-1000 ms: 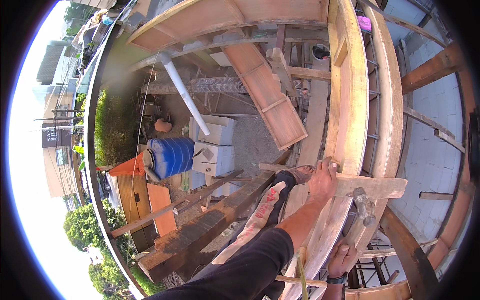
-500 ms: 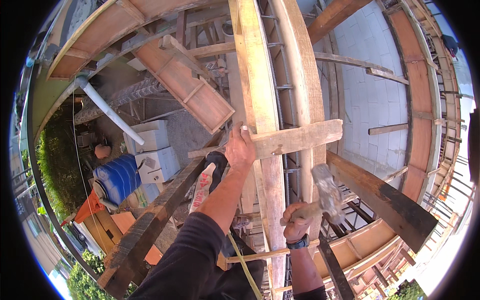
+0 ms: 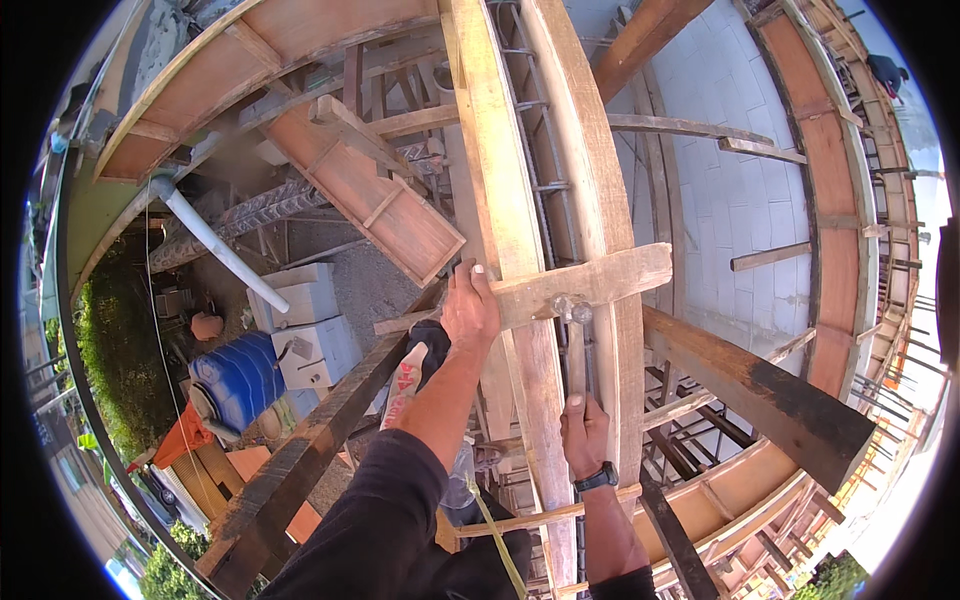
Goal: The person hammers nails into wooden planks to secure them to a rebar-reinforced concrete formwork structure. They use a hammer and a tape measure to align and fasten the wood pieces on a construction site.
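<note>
A short wooden board lies crosswise over two long formwork planks, the left plank and the right plank. My left hand is closed on the board near its left part. In my right hand is the wooden handle of a hammer, and a dark watch is on that wrist. The hammer's metal head rests at or just above the board's face, over the gap between the planks. Whether a nail is under it cannot be made out. Steel rebar runs in that gap.
Heavy dark timbers slant away on the left and right. A plywood panel lies to the upper left, above lower ground with a blue drum and white boxes. Pale block paving or wall shows at right.
The hammer has swung from the right of the planks onto the board, its blurred head now sharp. My view has shifted slightly; my left hand keeps its place on the board.
</note>
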{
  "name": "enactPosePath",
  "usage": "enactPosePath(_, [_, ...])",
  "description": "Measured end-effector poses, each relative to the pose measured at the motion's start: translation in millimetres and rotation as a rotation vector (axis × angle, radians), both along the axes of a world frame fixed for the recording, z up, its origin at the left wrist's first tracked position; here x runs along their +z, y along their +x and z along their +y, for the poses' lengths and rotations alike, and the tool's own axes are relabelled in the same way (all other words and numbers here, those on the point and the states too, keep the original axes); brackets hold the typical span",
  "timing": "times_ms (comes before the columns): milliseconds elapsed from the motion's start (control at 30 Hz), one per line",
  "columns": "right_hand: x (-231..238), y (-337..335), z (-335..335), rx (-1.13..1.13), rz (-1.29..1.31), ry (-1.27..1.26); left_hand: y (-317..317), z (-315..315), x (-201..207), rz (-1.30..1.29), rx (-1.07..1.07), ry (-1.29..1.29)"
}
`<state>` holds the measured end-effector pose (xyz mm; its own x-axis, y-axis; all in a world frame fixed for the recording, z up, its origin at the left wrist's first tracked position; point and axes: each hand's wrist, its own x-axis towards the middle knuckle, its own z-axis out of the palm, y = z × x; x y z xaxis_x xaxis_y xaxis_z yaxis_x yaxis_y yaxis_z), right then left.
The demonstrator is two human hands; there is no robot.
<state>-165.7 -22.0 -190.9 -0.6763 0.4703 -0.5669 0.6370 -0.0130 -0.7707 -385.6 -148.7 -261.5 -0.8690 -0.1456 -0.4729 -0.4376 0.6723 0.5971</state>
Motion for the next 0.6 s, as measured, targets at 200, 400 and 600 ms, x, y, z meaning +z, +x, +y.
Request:
enactPosePath(200, [4.4,9.6,-16.8,0.009,0.583,-0.017,-0.7,1.9,2.9,0.003,0.001,-0.006])
enactPosePath(400, [22.6,6.3,-20.5,-0.045,0.183,-0.072,-0.5,-1.0,-1.8,0.02,0.003,-0.001])
enactPosePath(600, [-11.0,15.1,-18.0,-0.061,-0.007,-0.074,-2.9,-0.4,0.9,0.006,0.021,-0.02])
